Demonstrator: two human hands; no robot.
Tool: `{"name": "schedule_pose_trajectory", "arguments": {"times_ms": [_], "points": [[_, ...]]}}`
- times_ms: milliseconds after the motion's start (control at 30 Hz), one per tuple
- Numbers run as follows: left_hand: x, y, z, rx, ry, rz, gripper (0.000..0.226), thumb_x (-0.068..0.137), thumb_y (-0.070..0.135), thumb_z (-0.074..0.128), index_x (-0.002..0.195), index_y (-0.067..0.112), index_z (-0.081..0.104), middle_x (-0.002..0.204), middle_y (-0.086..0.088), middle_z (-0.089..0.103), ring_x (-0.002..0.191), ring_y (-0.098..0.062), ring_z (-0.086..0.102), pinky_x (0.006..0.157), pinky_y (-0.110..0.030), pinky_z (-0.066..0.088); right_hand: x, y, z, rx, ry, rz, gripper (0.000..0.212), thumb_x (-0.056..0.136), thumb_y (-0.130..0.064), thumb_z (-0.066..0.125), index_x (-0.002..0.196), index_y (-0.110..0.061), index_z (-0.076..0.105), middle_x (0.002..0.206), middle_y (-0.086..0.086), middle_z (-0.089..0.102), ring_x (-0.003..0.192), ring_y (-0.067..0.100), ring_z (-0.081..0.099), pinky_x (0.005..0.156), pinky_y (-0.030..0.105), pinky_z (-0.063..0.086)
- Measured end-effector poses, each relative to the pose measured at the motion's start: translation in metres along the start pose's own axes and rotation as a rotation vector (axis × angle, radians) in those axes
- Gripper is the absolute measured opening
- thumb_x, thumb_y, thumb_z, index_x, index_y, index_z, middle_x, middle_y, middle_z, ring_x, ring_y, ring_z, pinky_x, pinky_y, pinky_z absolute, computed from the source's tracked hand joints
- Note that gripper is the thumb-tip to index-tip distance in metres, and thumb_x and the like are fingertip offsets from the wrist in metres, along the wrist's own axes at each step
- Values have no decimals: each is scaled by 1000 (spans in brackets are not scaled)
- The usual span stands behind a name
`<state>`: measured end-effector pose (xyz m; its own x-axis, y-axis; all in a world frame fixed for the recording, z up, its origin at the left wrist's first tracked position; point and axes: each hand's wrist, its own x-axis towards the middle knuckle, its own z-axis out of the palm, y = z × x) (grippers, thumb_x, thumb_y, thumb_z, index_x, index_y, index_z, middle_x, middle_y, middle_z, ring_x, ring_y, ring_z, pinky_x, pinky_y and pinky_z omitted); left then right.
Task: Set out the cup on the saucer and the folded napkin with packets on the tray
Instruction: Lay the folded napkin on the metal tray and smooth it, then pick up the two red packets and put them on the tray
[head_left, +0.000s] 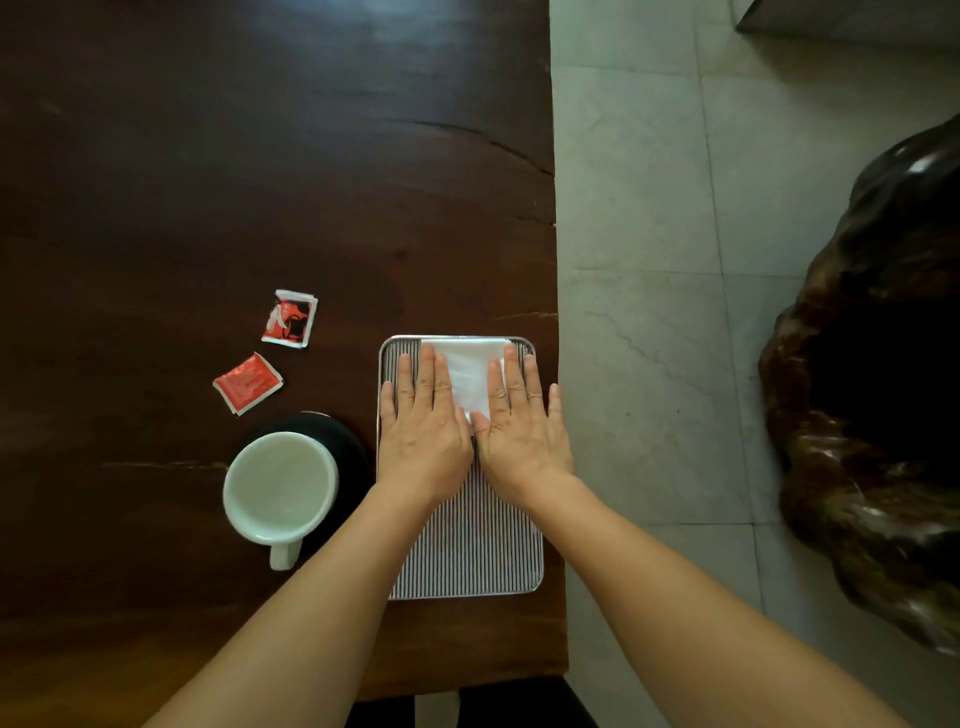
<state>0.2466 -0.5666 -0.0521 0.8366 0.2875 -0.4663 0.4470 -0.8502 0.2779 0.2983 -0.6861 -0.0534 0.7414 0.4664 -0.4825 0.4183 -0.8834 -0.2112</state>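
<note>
A ribbed metal tray (478, 545) lies near the table's right edge. A white folded napkin (470, 371) sits at the tray's far end. My left hand (423, 426) and my right hand (519, 426) press flat on the napkin side by side, fingers straight. Left of the tray, a white cup (280, 491) stands on a black saucer (340, 434), its handle toward me. Two red packets (290, 318) (248, 383) lie on the table beyond the cup.
The dark wooden table (208, 156) stretches away to the left and far side. Its right edge (556, 260) borders a pale tiled floor (665, 260). A dark glossy carved wooden piece (872, 395) stands on the floor at the right.
</note>
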Motion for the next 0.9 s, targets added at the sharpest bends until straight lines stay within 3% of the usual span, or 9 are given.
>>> {"name": "schedule_pose_trajectory", "arguments": {"times_ms": [100,167,233,300,367,533,633,900], "points": [[0,6,-29,-2,-125,6,78,104,44,32,158,8,-12,168,-8,-19,155,-29,-16,125,-46,-1,-4,-6,-33,-32,-54,4,70,103,-43,30,156,-16,-7,166,6,-16,151,28,-17,121,54,-2],[-3,4,-51,-13,-140,53,82,102,42,44,160,5,-1,170,-11,-6,156,-33,-6,125,-44,10,-10,-10,-55,-4,-14,-3,67,98,-35,45,155,-12,17,165,8,12,152,33,2,120,54,12],[-8,-3,-73,-75,-99,92,73,98,31,54,158,6,19,168,-12,16,155,-33,10,123,-44,23,-15,-12,-75,25,69,-11,48,93,-25,51,137,-8,44,146,9,43,140,34,30,110,48,30],[-14,-15,-95,-192,-13,113,55,92,19,58,146,13,48,152,-6,46,144,-28,38,112,-41,40,-18,-13,-94,90,107,13,33,91,-19,50,121,-7,57,123,9,57,119,35,50,95,41,41],[-19,-28,-116,-260,69,83,42,89,14,59,131,17,61,134,-2,61,126,-25,56,99,-38,47,-17,-16,-110,148,95,46,30,92,-16,47,117,-7,60,115,10,60,107,35,56,86,39,45],[-25,-75,-149,-302,118,-73,41,91,14,61,131,16,64,129,-8,67,119,-28,62,101,-42,51,-2,-44,-130,224,92,32,27,90,-13,45,108,-7,64,107,12,66,95,34,60,82,44,55],[-26,-107,-159,-323,161,-145,37,88,12,62,124,16,69,119,-11,71,106,-31,66,96,-44,53,9,-73,-128,267,71,-6,27,90,-14,48,108,-12,67,105,9,69,91,30,63,78,38,55],[-21,-177,-156,-360,144,-307,32,90,21,72,121,21,68,122,-3,71,111,-22,67,91,-42,58,45,-157,-110,303,9,-81,29,88,-14,52,112,-16,69,105,8,71,95,29,64,76,30,50]]}}
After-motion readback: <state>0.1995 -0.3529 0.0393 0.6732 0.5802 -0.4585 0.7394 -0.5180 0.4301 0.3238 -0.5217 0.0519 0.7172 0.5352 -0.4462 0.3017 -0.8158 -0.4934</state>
